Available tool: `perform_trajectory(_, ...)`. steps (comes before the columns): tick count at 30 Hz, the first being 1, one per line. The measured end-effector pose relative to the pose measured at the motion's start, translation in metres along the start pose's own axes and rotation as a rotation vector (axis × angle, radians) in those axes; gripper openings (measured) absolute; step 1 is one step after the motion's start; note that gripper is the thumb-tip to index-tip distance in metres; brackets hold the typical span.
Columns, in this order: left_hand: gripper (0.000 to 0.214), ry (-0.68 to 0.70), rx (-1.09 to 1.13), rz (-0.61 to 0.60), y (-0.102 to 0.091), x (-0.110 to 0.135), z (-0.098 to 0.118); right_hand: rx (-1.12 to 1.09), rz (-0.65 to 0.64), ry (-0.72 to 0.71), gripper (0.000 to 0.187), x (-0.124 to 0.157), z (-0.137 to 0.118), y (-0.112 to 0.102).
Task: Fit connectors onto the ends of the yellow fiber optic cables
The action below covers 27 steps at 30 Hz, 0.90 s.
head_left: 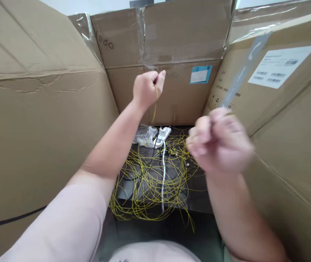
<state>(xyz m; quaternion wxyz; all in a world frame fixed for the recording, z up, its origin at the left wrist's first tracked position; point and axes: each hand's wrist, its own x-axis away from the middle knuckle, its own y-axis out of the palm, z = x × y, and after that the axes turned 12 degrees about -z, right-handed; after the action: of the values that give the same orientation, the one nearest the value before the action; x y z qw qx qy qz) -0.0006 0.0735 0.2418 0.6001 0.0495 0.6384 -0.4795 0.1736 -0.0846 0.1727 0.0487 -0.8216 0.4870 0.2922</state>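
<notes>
Clamped in the grip of left hand point(147, 87), high above wire tangle point(147, 182): yellow strand point(154, 107), long axis vertical, hanging toward the tangle. Lower, right of the tangle: right hand point(219, 143), grip closed to a fist, blurred; contents impossible to tell.

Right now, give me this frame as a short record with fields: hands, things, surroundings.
Left hand: raised, pinching a yellow strand
Right hand: fisted, blurred; contents unclear
Underneath: tangled yellow wires, white power strip, clear plastic bag
Surroundings: taped cardboard boxes on three sides
</notes>
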Motion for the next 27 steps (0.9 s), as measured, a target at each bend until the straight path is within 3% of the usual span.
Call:
perform_trajectory(2, 0.055, 0.038, -0.09, -0.052, -0.026, -0.005, -0.01, -0.144, 0.004, 0.027, 0.019, -0.001, 0.031, 0.006)
perform_trajectory(4, 0.061, 0.083, -0.183, -0.131, -0.043, -0.003, -0.019, -0.169, -0.027, 0.224, 0.023, 0.004, 0.064, 0.005)
perform_trajectory(7, 0.059, 0.154, -0.25, -0.233, -0.05, 0.015, -0.023, 0.13, -0.164, 0.553, 0.023, 0.018, 0.096, -0.009)
perform_trajectory(10, 0.048, 0.232, -0.244, -0.367, -0.036, 0.046, -0.014, 0.511, -0.27, 0.716, 0.026, 0.029, 0.095, -0.031)
perform_trajectory(14, 0.043, 0.338, -0.271, -0.524, 0.0, 0.096, 0.009, 0.832, -0.057, 0.614, 0.028, 0.028, 0.052, -0.055)
perform_trajectory(17, 0.043, 0.366, -0.252, -0.611, 0.027, 0.129, 0.024, 0.99, 0.235, 0.481, 0.033, 0.024, 0.019, -0.056)
perform_trajectory(18, 0.043, 0.371, -0.24, -0.619, 0.034, 0.138, 0.028, 0.966, 0.225, 0.448, 0.032, 0.023, 0.014, -0.053)
perform_trajectory(19, 0.042, 0.372, -0.23, -0.632, 0.041, 0.146, 0.031, 0.916, 0.133, 0.455, 0.031, 0.022, 0.014, -0.05)
perform_trajectory(22, 0.033, 0.381, -0.217, -0.649, 0.056, 0.163, 0.035, 0.698, -0.273, 0.616, 0.03, 0.021, 0.038, -0.038)
perform_trajectory(24, 0.027, 0.392, -0.184, -0.654, 0.061, 0.17, 0.034, 0.657, -0.22, 0.584, 0.027, 0.021, 0.064, -0.034)
perform_trajectory(27, 0.037, 0.401, -0.103, -0.649, 0.061, 0.175, 0.032, 0.592, -0.096, 0.507, 0.025, 0.024, 0.097, -0.033)
